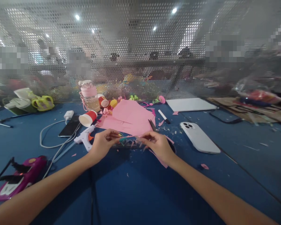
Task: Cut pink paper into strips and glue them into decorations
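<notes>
Between my two hands a thin pink strip (131,136) is stretched, just in front of large pink sheets (133,117). My left hand (105,142) pinches its left end, with a small green piece (123,139) beside the fingertips. My right hand (158,144) is closed on the other end, its fingertips slightly blurred. More pink strips (162,161) hang or lie under my right hand. Scissors (152,125) rest on the sheets, their lower part hidden. A dark patterned case (126,144) lies below the strip.
A glue gun (84,138), black phone (69,126), red paper cup (88,118) and pink bottle (90,95) stand or lie left. A purple power strip (22,178) is nearer. At right are a white phone (199,137), marker (164,116) and white board (190,104). A perforated metal screen (131,62) rises behind.
</notes>
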A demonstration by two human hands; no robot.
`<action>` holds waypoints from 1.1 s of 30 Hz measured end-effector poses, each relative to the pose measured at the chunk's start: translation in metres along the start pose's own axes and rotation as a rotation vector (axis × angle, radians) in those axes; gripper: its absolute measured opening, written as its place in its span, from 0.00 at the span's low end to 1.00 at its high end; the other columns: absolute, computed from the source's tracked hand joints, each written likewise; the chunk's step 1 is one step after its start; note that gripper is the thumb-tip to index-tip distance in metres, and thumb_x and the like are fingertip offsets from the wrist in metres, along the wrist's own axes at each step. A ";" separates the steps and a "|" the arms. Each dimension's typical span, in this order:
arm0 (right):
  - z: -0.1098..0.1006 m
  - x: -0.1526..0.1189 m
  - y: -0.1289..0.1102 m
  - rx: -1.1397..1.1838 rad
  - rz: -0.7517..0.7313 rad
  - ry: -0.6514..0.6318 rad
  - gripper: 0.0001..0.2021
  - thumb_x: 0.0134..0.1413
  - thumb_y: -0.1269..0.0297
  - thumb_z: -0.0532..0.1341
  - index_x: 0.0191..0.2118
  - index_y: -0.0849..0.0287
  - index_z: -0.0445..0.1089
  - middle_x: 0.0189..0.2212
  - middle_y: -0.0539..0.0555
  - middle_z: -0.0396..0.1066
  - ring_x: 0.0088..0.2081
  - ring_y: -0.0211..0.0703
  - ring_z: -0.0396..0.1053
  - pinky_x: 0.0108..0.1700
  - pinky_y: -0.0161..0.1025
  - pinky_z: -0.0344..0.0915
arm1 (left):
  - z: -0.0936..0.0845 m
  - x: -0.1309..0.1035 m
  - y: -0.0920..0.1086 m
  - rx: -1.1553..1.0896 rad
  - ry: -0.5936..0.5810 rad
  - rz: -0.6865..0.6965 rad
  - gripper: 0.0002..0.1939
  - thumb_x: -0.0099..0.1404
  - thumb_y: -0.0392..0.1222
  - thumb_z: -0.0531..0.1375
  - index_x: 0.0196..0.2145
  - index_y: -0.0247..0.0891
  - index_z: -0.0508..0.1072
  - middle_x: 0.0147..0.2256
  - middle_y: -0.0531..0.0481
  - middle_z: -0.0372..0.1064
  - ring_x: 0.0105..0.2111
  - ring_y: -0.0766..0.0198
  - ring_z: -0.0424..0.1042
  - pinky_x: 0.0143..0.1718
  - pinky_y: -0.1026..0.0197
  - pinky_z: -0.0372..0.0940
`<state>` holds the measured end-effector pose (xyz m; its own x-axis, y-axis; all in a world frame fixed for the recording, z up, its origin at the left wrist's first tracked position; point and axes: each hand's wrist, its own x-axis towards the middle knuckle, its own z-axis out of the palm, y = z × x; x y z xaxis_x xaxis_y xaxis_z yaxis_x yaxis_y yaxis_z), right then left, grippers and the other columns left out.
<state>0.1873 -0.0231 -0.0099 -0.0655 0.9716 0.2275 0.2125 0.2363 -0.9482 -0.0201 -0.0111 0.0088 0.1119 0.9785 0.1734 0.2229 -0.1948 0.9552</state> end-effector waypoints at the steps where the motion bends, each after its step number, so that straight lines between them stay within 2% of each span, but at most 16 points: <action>1: 0.001 -0.001 0.001 -0.067 -0.033 0.018 0.14 0.43 0.52 0.63 0.26 0.60 0.67 0.22 0.51 0.69 0.24 0.39 0.68 0.26 0.37 0.67 | 0.000 0.000 0.000 0.006 -0.006 -0.004 0.10 0.47 0.36 0.65 0.29 0.34 0.71 0.26 0.49 0.74 0.27 0.64 0.73 0.32 0.62 0.70; 4: 0.002 -0.003 0.004 -0.287 -0.133 0.171 0.18 0.42 0.48 0.63 0.26 0.58 0.60 0.22 0.50 0.64 0.24 0.40 0.65 0.28 0.40 0.66 | 0.001 -0.003 -0.003 -0.021 -0.008 -0.021 0.10 0.47 0.36 0.64 0.30 0.34 0.71 0.27 0.49 0.75 0.27 0.64 0.74 0.31 0.61 0.70; 6: 0.001 -0.003 0.005 -0.442 -0.251 0.294 0.20 0.42 0.46 0.62 0.29 0.58 0.59 0.26 0.54 0.64 0.28 0.44 0.65 0.31 0.44 0.66 | 0.003 -0.008 -0.005 -0.037 -0.005 -0.035 0.10 0.48 0.37 0.63 0.31 0.35 0.71 0.27 0.49 0.75 0.26 0.63 0.74 0.29 0.61 0.71; 7: 0.000 -0.003 0.006 -0.503 -0.327 0.304 0.21 0.43 0.46 0.61 0.32 0.59 0.60 0.30 0.57 0.65 0.32 0.47 0.66 0.34 0.46 0.66 | 0.004 -0.011 -0.006 -0.034 -0.007 -0.035 0.10 0.48 0.37 0.63 0.31 0.35 0.71 0.26 0.49 0.75 0.25 0.62 0.74 0.28 0.61 0.71; 8: 0.000 -0.003 0.005 -0.553 -0.405 0.263 0.20 0.46 0.47 0.60 0.35 0.59 0.61 0.33 0.60 0.66 0.36 0.49 0.67 0.36 0.47 0.66 | 0.004 -0.014 -0.006 -0.018 -0.014 -0.031 0.09 0.48 0.37 0.63 0.30 0.35 0.71 0.26 0.49 0.75 0.25 0.62 0.74 0.28 0.61 0.71; 9: -0.001 -0.002 0.005 -0.604 -0.473 0.170 0.17 0.49 0.51 0.59 0.37 0.59 0.63 0.34 0.60 0.67 0.38 0.50 0.67 0.38 0.48 0.65 | 0.005 -0.016 -0.007 0.007 -0.034 -0.025 0.08 0.48 0.37 0.63 0.29 0.36 0.71 0.26 0.49 0.75 0.25 0.61 0.75 0.29 0.60 0.71; 12: -0.002 -0.004 0.000 -0.735 -0.593 -0.126 0.04 0.53 0.63 0.59 0.33 0.56 0.67 0.30 0.53 0.71 0.36 0.47 0.69 0.38 0.46 0.64 | 0.005 -0.021 -0.008 0.072 -0.029 0.035 0.07 0.49 0.36 0.62 0.29 0.37 0.71 0.26 0.50 0.75 0.27 0.61 0.75 0.32 0.60 0.71; 14: 0.000 -0.007 -0.003 -0.747 -0.622 -0.186 0.04 0.53 0.66 0.59 0.29 0.56 0.68 0.26 0.51 0.72 0.33 0.45 0.69 0.37 0.44 0.62 | 0.004 -0.022 -0.008 0.075 -0.021 0.061 0.06 0.50 0.36 0.62 0.29 0.38 0.71 0.26 0.50 0.76 0.27 0.61 0.75 0.33 0.60 0.71; 17: 0.003 -0.013 -0.007 -0.639 -0.603 -0.211 0.10 0.58 0.64 0.54 0.28 0.56 0.69 0.25 0.51 0.71 0.31 0.42 0.67 0.35 0.42 0.61 | 0.004 -0.022 -0.008 0.039 -0.034 0.062 0.06 0.50 0.37 0.62 0.29 0.38 0.70 0.26 0.50 0.75 0.26 0.62 0.75 0.31 0.60 0.71; 19: 0.006 -0.016 -0.006 -0.553 -0.535 -0.250 0.13 0.59 0.59 0.52 0.29 0.57 0.68 0.25 0.52 0.69 0.30 0.42 0.66 0.33 0.41 0.62 | 0.005 -0.021 -0.008 0.009 -0.036 0.045 0.07 0.50 0.37 0.62 0.29 0.37 0.70 0.25 0.50 0.75 0.25 0.63 0.74 0.29 0.61 0.70; 23: 0.009 -0.019 -0.001 -0.500 -0.409 -0.283 0.11 0.55 0.56 0.56 0.29 0.59 0.68 0.25 0.53 0.68 0.29 0.41 0.66 0.29 0.39 0.63 | 0.006 -0.017 -0.009 -0.085 -0.033 -0.012 0.11 0.48 0.37 0.63 0.32 0.36 0.67 0.25 0.50 0.74 0.25 0.64 0.73 0.26 0.63 0.69; 25: 0.010 -0.018 0.002 -0.493 -0.398 -0.274 0.12 0.57 0.59 0.54 0.27 0.58 0.67 0.23 0.52 0.68 0.27 0.41 0.66 0.28 0.38 0.63 | 0.007 -0.016 -0.009 -0.150 -0.032 -0.045 0.14 0.47 0.36 0.64 0.33 0.36 0.66 0.25 0.50 0.74 0.25 0.64 0.73 0.25 0.64 0.68; 28: 0.008 -0.019 0.002 -0.475 -0.399 -0.252 0.19 0.59 0.59 0.50 0.19 0.57 0.64 0.19 0.50 0.66 0.24 0.39 0.65 0.25 0.36 0.61 | 0.007 -0.015 -0.008 -0.206 -0.032 -0.076 0.17 0.46 0.36 0.65 0.33 0.36 0.65 0.25 0.51 0.74 0.25 0.64 0.73 0.24 0.65 0.68; 33: 0.008 -0.025 -0.005 -0.476 -0.386 -0.283 0.19 0.60 0.57 0.46 0.22 0.57 0.64 0.17 0.50 0.65 0.21 0.38 0.65 0.23 0.34 0.59 | 0.007 -0.015 -0.007 -0.247 -0.043 -0.073 0.18 0.44 0.36 0.66 0.32 0.37 0.63 0.24 0.52 0.73 0.24 0.65 0.73 0.24 0.64 0.68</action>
<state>0.1796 -0.0484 -0.0128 -0.4621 0.7907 0.4016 0.5251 0.6089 -0.5946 -0.0163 -0.0253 -0.0019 0.1468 0.9845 0.0965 -0.0110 -0.0960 0.9953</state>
